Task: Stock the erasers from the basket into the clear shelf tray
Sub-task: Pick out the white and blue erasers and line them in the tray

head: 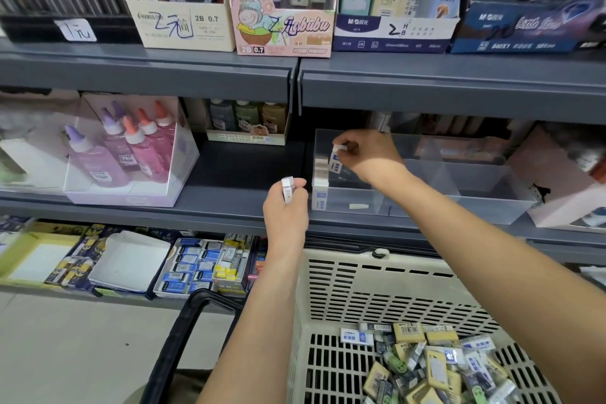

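Head view. Right hand [364, 154] reaches over clear shelf tray [475, 203], wrist bent down, fingertips pinching eraser [338, 149] above stocked row [320, 170] at tray's left wall. Left hand [285, 210] raised just beside tray's front corner, fingers curled round second eraser [288, 188]. Basket [377, 292] below holds loose erasers [426, 361]. Best: seat eraser flush against row before letting go.

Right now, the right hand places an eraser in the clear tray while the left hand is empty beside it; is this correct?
Not quite: the left hand is not empty, it holds a white eraser, as the head view shows. The right hand does place a blue-labelled eraser in the clear tray.
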